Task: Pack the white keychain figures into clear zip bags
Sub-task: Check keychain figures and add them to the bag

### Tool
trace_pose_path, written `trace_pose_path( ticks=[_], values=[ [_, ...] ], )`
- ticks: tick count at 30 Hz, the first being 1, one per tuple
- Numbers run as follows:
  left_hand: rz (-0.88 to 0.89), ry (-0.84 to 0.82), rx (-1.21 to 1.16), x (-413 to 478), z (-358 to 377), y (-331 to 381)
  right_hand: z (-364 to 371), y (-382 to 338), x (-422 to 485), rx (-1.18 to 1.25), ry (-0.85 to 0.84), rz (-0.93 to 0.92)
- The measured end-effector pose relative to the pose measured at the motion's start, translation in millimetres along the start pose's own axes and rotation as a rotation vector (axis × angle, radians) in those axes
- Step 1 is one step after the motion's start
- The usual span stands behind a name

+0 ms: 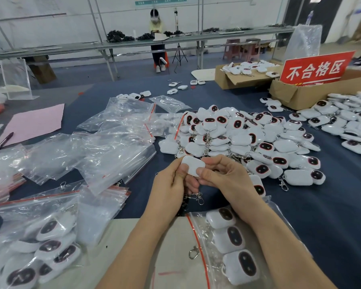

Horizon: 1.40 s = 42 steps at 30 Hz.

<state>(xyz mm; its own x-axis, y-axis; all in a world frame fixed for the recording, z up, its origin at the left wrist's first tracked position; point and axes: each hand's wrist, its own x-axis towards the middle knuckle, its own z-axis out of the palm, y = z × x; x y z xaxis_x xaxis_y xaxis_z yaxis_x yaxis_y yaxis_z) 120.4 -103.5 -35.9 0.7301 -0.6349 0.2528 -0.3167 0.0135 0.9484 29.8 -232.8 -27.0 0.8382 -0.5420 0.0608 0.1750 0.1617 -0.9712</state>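
Note:
Both my hands hold one white keychain figure [193,165] in front of me, its plain back facing up. My left hand [171,184] pinches its left end and my right hand [223,176] pinches its right end. Its metal clasp [198,198] hangs below my hands. A large heap of white figures [248,140] with dark faces lies just beyond. Under my right forearm lies a clear zip bag [229,243] with three figures inside. Empty clear zip bags [104,142] spread to the left.
Filled bags [40,247] lie at the lower left. Cardboard boxes [296,92] with more figures and a red sign [315,68] stand at the right rear. A pink sheet [35,122] and a pen [5,140] lie far left. A person sits at a far bench.

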Motion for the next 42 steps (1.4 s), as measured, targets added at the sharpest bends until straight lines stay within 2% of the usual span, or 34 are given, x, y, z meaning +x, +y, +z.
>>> trace_pose_path(
  ticks=[10, 13, 17, 28, 37, 42],
  values=[
    [0.111, 0.142, 0.311, -2.0, -1.3, -0.5, 1.0, -1.6, -1.1, -0.18, -0.034, -0.113],
    [0.118, 0.173, 0.264, -0.5, 0.4, 0.2, 1.1, 0.2, -1.2, -0.257, -0.04, -0.147],
    [0.091, 0.204, 0.181, -1.6, -0.2, 4.8, 0.4, 1.8, -0.3, -0.261, -0.051, -0.105],
    [0.076, 0.18, 0.213, -4.0, 1.3, 7.1, -0.1, 6.2, 1.4, -0.32, 0.026, -0.117],
    [0.055, 0.192, 0.217, -5.2, 1.5, 7.2, -1.1, 8.0, 4.2, -0.279, 0.036, -0.085],
    [0.006, 0.204, 0.116, -4.9, 0.4, 6.9, -1.1, 8.0, 5.0, -0.248, 0.046, -0.073]
  ],
)
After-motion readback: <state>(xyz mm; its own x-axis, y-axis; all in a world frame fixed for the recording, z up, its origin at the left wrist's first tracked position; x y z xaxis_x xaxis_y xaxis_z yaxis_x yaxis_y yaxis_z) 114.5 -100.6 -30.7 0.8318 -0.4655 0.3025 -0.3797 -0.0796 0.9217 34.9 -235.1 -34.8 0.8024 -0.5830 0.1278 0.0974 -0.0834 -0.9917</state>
